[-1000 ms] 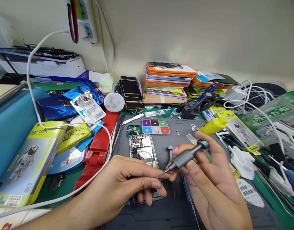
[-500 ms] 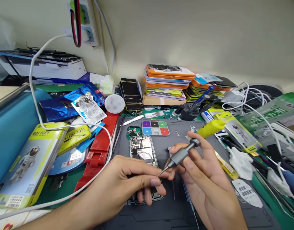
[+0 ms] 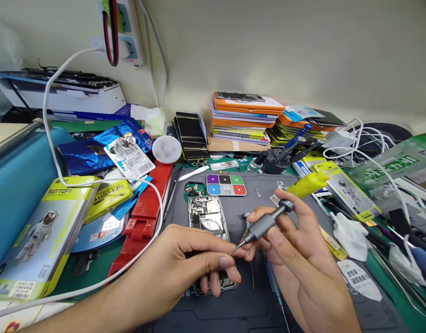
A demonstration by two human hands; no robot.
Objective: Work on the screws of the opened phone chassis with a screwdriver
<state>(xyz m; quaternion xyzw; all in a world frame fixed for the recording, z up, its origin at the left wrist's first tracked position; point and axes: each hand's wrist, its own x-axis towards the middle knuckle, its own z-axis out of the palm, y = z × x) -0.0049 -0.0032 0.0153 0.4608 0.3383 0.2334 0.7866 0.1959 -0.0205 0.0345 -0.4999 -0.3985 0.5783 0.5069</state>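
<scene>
Right hand [image 3: 303, 273] grips the grey screwdriver [image 3: 266, 225]: thumb and fingers pinch the knurled barrel, index fingertip sits on the end cap. The driver is tilted, cap up and away from the person, bit pointing down-left. It is off the surface, above the middle of the dark work mat [image 3: 254, 307].

Left hand [image 3: 174, 270]: thumb and index pressed together right at the bit tip. Can't tell if anything tiny is between them. The other fingers curl down and touch the near end of the opened phone [image 3: 206, 216].

The phone lies flat on the left half of the mat, back off and internals exposed, long side running from far edge to near edge. The bit tip hangs just over its right rim.

Other things:
- colour-block parts pad [image 3: 226, 184] at the mat's far edge, just beyond the phone
- red clamp tool [image 3: 147, 208] along the mat's left edge, with a white cable [image 3: 95, 182] looping over it
- yellow battery box [image 3: 35, 231] near the table's left edge
- yellow-handled tool [image 3: 306, 183] at the mat's far right corner
- stack of orange and yellow cases [image 3: 244, 115] at the table's far edge, by the wall
</scene>
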